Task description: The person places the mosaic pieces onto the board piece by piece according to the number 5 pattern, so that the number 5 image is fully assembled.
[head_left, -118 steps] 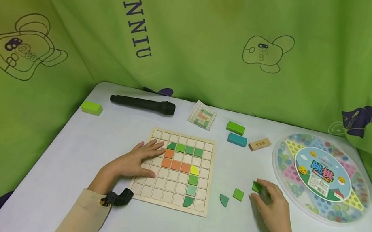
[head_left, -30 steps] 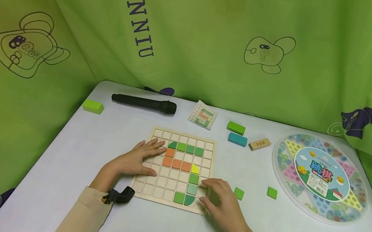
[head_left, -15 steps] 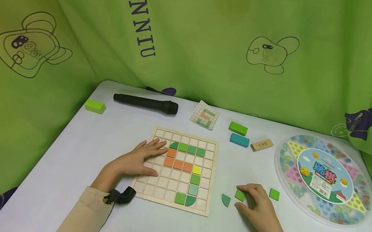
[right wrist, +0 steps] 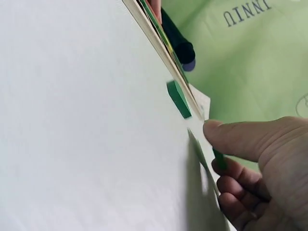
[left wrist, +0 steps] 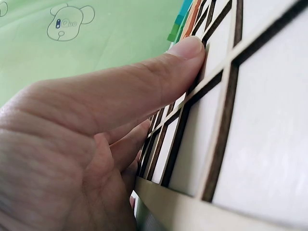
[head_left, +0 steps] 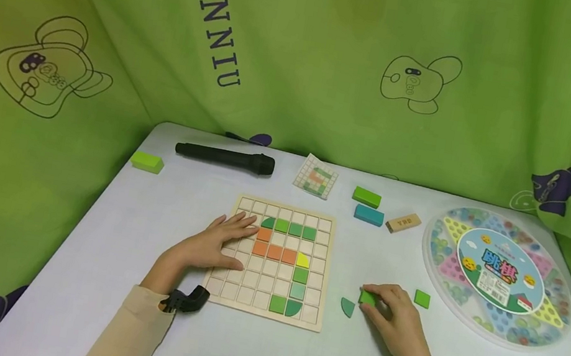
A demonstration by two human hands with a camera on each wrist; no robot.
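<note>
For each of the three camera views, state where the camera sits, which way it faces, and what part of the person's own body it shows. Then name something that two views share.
Head: worn on the head, looking forward and down at the table; shows both forearms, the left hand flat on the wooden grid board, the right hand pinching a green square tile.
Left wrist: sits low by the left hand, looking along the grid board; shows thumb and palm.
Right wrist: sits low, looking across the table to the board edge; shows the right hand.
Shared: head and right wrist both show the dark green quarter-round tile.
</note>
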